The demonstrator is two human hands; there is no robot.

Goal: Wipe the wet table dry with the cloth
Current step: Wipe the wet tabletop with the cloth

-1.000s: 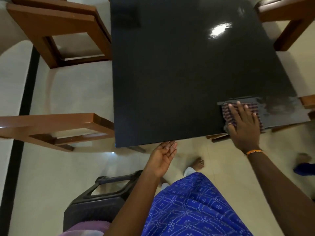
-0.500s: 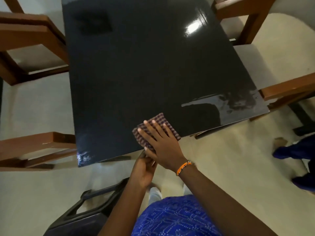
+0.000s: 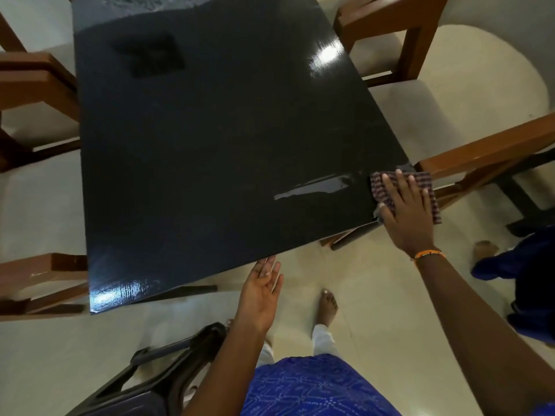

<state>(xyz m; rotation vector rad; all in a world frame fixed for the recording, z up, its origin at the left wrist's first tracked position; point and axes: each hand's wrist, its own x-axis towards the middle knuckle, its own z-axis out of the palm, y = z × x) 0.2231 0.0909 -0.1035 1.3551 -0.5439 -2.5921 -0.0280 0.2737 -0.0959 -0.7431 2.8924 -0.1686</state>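
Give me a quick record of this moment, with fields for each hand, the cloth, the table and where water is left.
right hand: flat on the cloth, pressing it down
left hand: open, at the near table edge
cloth: checked, at the near right corner
table: dark, glossy
water left: streak just left of the cloth

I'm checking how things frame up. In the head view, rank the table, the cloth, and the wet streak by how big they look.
1. table, by far the largest.
2. cloth, partly hidden under the right hand.
3. wet streak, long but thin; close to the cloth, so unsure.
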